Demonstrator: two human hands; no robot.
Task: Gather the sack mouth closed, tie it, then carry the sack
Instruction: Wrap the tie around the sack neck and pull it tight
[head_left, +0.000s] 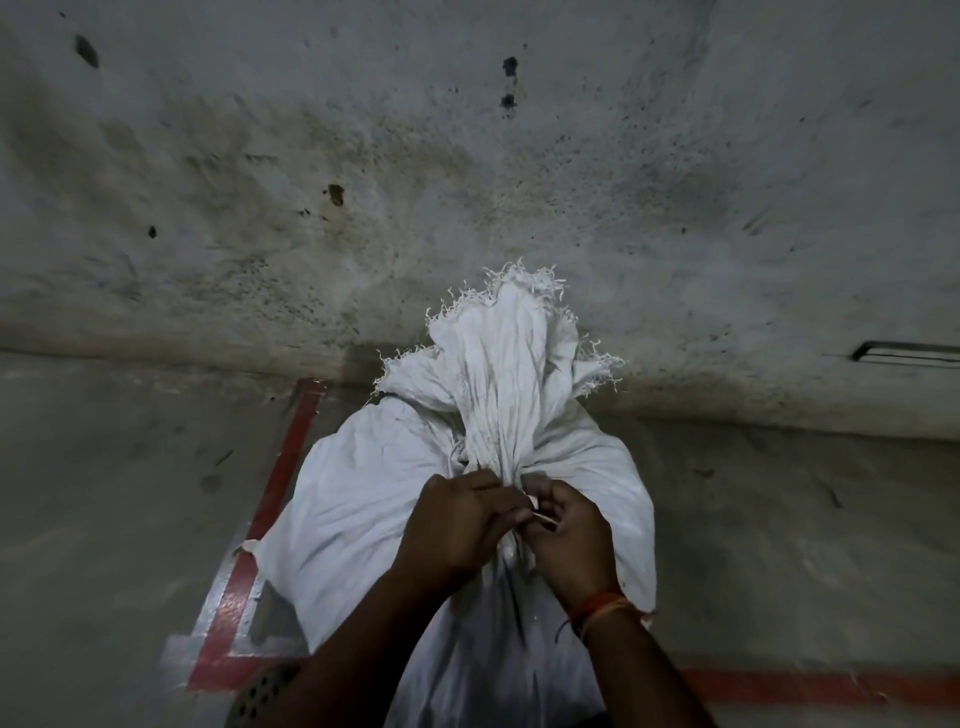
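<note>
Head view, nearest first: both forearms are seen entering from the bottom edge, an orange thread band (605, 608) worn on the right wrist. The left hand (452, 525) is curled shut, knuckles up, its fingertips pressed to the neck of the white sack (363, 519). The right hand (569, 535) is likewise closed, thumb and forefinger pinched on a pale strip, taken to be the tie (535, 506), though little of it is shown. Both hands meet at the neck, touching or nearly so; whether a knot has been formed under them cannot be told.

The step in hand is judged to be the tying: the mouth is already gathered, the cloth drawn into tight pleats at the cinch point. What is called for next, by this reading, is that the tie be pulled snug and knotted while the pleats are kept bunched, so the neck is not allowed to spread; only then can the sack be lifted.

Beyond the hands, the gathered mouth (514, 353) is seen standing up in a ruffled, frayed crown. The sack is stood upright on the concrete floor (104, 467), full and rounded, beside red painted lines (283, 467) marked there. A dark perforated object (260, 693) is caught at the lower edge, unidentified.

Farthest off, a stained, pitted grey wall (467, 156) is met by the floor just behind the sack.
</note>
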